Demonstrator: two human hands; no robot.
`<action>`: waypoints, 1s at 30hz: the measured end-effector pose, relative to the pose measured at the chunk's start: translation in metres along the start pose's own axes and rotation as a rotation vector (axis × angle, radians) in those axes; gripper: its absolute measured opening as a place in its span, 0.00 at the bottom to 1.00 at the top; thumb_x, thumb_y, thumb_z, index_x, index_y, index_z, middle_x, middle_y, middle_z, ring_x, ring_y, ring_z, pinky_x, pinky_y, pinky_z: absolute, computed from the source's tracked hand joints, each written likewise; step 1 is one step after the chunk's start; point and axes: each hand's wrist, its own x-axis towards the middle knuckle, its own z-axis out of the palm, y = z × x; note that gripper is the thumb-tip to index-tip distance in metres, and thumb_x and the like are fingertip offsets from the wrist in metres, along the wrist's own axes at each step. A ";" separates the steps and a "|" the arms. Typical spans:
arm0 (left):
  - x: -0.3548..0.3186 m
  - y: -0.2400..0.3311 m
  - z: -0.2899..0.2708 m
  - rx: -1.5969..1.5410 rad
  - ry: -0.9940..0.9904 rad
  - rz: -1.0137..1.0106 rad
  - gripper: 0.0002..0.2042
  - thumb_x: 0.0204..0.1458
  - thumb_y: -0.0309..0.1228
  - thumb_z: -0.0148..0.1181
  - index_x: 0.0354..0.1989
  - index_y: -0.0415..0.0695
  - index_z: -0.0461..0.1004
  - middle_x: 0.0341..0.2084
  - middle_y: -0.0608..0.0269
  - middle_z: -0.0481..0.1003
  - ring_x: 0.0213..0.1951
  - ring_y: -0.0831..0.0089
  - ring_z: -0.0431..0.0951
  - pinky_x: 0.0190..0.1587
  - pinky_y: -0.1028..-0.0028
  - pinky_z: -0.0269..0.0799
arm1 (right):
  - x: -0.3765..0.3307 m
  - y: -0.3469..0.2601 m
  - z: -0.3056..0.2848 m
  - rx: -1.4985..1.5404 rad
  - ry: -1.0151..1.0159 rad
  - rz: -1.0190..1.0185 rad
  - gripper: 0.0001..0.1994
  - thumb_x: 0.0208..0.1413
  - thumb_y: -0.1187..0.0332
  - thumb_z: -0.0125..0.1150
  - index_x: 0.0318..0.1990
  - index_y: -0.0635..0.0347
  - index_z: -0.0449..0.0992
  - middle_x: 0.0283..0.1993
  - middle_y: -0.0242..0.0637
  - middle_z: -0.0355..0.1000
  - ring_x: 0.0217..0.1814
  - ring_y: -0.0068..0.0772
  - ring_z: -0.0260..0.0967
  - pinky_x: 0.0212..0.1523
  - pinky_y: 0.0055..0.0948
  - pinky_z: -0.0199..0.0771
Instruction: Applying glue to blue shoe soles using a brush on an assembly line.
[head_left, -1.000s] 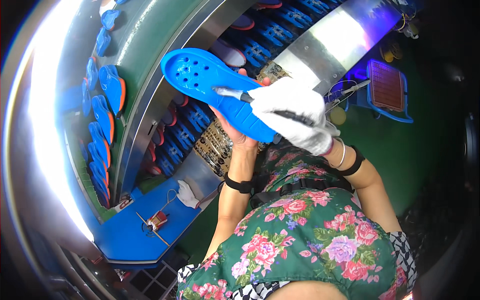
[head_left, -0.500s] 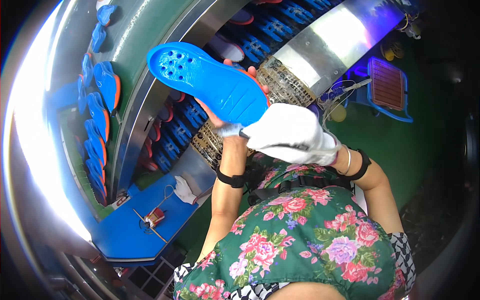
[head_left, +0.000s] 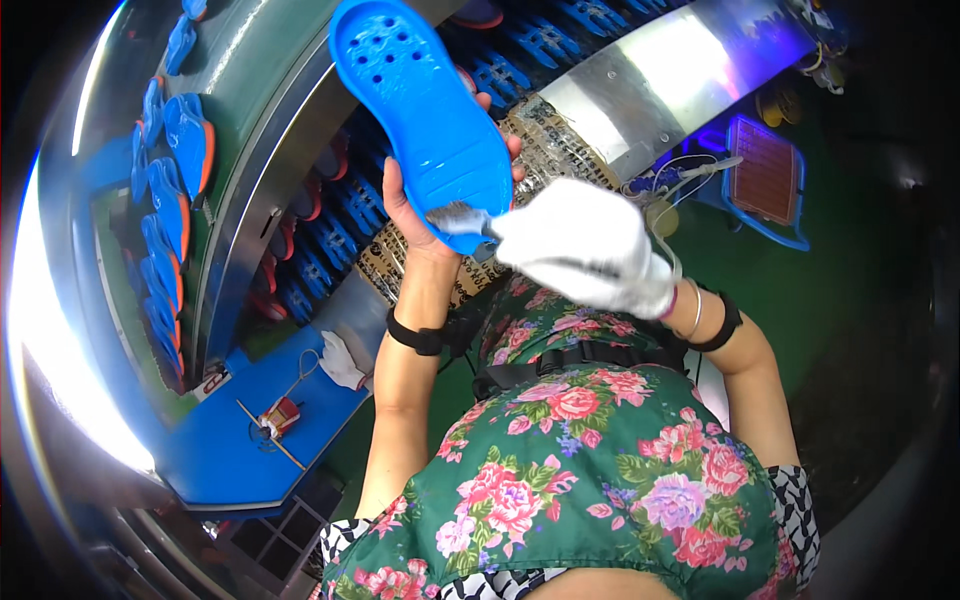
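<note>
A blue shoe sole (head_left: 425, 125), its upper face wet and shiny, is tilted lengthwise in front of me, with a cluster of small holes at the far end. My bare left hand (head_left: 408, 215) grips it from beneath near the closer end, thumb on the left edge and fingertips showing at the right edge. In a white glove, my right hand (head_left: 590, 245) is closed around a brush, whose handle is mostly hidden. The grey bristles of the brush (head_left: 458, 218) touch the sole's near end.
At left, blue soles with orange edges (head_left: 188, 150) line a green surface (head_left: 240, 80) beside a metal rail. Behind the sole, racks hold more shoe parts. A blue table (head_left: 225, 465) bears a white glove (head_left: 342, 360) and a small red container (head_left: 280, 415). Taped cardboard (head_left: 565, 140) covers an edge.
The sole has turned so its holed end points farther away from me. The brush has come onto the sole's near end, more clearly in sight. The whole view has shifted slightly.
</note>
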 end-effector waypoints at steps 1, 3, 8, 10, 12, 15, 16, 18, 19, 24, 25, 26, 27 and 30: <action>0.005 0.000 -0.003 0.027 -0.050 0.014 0.57 0.44 0.66 0.65 0.74 0.38 0.49 0.60 0.46 0.67 0.56 0.46 0.70 0.54 0.49 0.72 | -0.003 -0.006 0.001 0.021 -0.051 0.010 0.13 0.46 0.76 0.74 0.42 0.57 0.85 0.43 0.39 0.82 0.37 0.38 0.79 0.37 0.34 0.78; 0.006 -0.002 -0.004 -0.015 -0.054 0.018 0.55 0.46 0.65 0.63 0.75 0.40 0.47 0.65 0.46 0.62 0.55 0.43 0.72 0.53 0.46 0.74 | -0.010 -0.014 0.000 0.136 -0.086 0.082 0.11 0.46 0.76 0.74 0.39 0.57 0.85 0.42 0.39 0.82 0.37 0.37 0.79 0.37 0.33 0.78; 0.006 0.003 0.000 -0.073 -0.095 -0.119 0.54 0.48 0.62 0.62 0.76 0.43 0.44 0.70 0.45 0.56 0.56 0.38 0.73 0.53 0.44 0.76 | -0.003 -0.007 -0.003 0.179 0.126 0.334 0.06 0.47 0.79 0.71 0.34 0.60 0.84 0.39 0.40 0.82 0.38 0.37 0.80 0.39 0.33 0.79; 0.010 0.007 0.000 -0.026 -0.145 -0.119 0.54 0.47 0.60 0.63 0.76 0.42 0.44 0.71 0.43 0.55 0.57 0.37 0.73 0.54 0.44 0.76 | -0.002 -0.004 -0.007 -0.024 0.055 0.137 0.09 0.46 0.79 0.71 0.36 0.59 0.84 0.41 0.41 0.83 0.38 0.38 0.80 0.40 0.33 0.79; 0.018 0.011 -0.001 -0.112 -0.251 -0.192 0.55 0.46 0.59 0.64 0.76 0.41 0.44 0.71 0.41 0.54 0.58 0.36 0.72 0.54 0.43 0.76 | -0.005 -0.009 -0.006 -0.110 -0.069 -0.015 0.13 0.44 0.79 0.72 0.40 0.57 0.85 0.44 0.40 0.82 0.38 0.39 0.80 0.39 0.33 0.79; 0.019 0.018 0.010 0.128 -0.164 -0.223 0.57 0.44 0.64 0.65 0.75 0.41 0.46 0.68 0.45 0.59 0.51 0.44 0.73 0.48 0.49 0.75 | -0.014 -0.017 -0.004 0.012 -0.167 0.006 0.16 0.44 0.76 0.73 0.44 0.56 0.85 0.45 0.40 0.82 0.39 0.39 0.80 0.38 0.35 0.79; 0.020 0.020 0.011 0.128 -0.161 -0.220 0.57 0.44 0.64 0.65 0.75 0.41 0.46 0.68 0.45 0.59 0.51 0.44 0.73 0.48 0.49 0.75 | -0.010 -0.022 -0.007 0.073 -0.215 0.048 0.16 0.44 0.76 0.73 0.44 0.56 0.85 0.45 0.40 0.82 0.39 0.39 0.80 0.39 0.34 0.79; 0.023 0.022 0.012 0.220 -0.217 -0.250 0.57 0.44 0.62 0.66 0.75 0.40 0.46 0.67 0.42 0.59 0.50 0.44 0.74 0.46 0.53 0.78 | -0.005 -0.016 -0.015 0.173 -0.237 0.064 0.15 0.44 0.76 0.73 0.43 0.57 0.85 0.44 0.40 0.83 0.39 0.39 0.80 0.39 0.34 0.79; 0.020 0.022 0.012 0.220 -0.215 -0.248 0.57 0.44 0.62 0.66 0.75 0.40 0.46 0.67 0.42 0.59 0.50 0.44 0.74 0.46 0.53 0.78 | -0.004 -0.013 -0.017 0.142 -0.184 0.064 0.15 0.44 0.76 0.73 0.43 0.57 0.85 0.44 0.41 0.83 0.39 0.39 0.80 0.39 0.34 0.79; 0.022 0.033 0.010 0.165 -0.139 -0.399 0.48 0.49 0.52 0.62 0.74 0.36 0.50 0.65 0.32 0.61 0.60 0.30 0.70 0.59 0.48 0.74 | -0.010 -0.005 -0.016 -0.110 -0.172 -0.106 0.13 0.50 0.76 0.68 0.45 0.56 0.84 0.47 0.40 0.81 0.38 0.40 0.78 0.39 0.35 0.79; 0.025 0.034 0.008 0.164 -0.145 -0.394 0.47 0.50 0.51 0.61 0.74 0.36 0.50 0.65 0.31 0.61 0.59 0.29 0.70 0.60 0.48 0.74 | -0.014 -0.010 -0.014 -0.093 -0.186 -0.078 0.14 0.49 0.76 0.69 0.46 0.56 0.83 0.47 0.39 0.81 0.38 0.40 0.78 0.37 0.36 0.79; 0.025 0.032 0.006 0.164 -0.146 -0.394 0.47 0.50 0.51 0.61 0.74 0.36 0.50 0.65 0.31 0.61 0.59 0.29 0.70 0.60 0.48 0.74 | -0.021 -0.013 -0.007 -0.111 -0.192 -0.043 0.16 0.45 0.75 0.72 0.44 0.55 0.84 0.47 0.40 0.82 0.40 0.39 0.80 0.39 0.35 0.79; 0.023 0.032 0.004 0.147 -0.167 -0.389 0.47 0.50 0.51 0.61 0.74 0.36 0.50 0.65 0.31 0.62 0.59 0.29 0.70 0.60 0.48 0.74 | -0.014 -0.017 -0.011 0.008 -0.222 0.012 0.14 0.45 0.76 0.72 0.42 0.55 0.85 0.45 0.40 0.82 0.40 0.39 0.80 0.39 0.35 0.79; 0.023 0.032 0.005 0.130 -0.136 -0.387 0.50 0.48 0.53 0.63 0.74 0.36 0.48 0.67 0.34 0.58 0.57 0.32 0.72 0.56 0.48 0.76 | -0.002 -0.014 -0.016 0.319 -0.108 0.182 0.08 0.46 0.77 0.73 0.35 0.57 0.84 0.40 0.41 0.83 0.39 0.37 0.80 0.39 0.34 0.79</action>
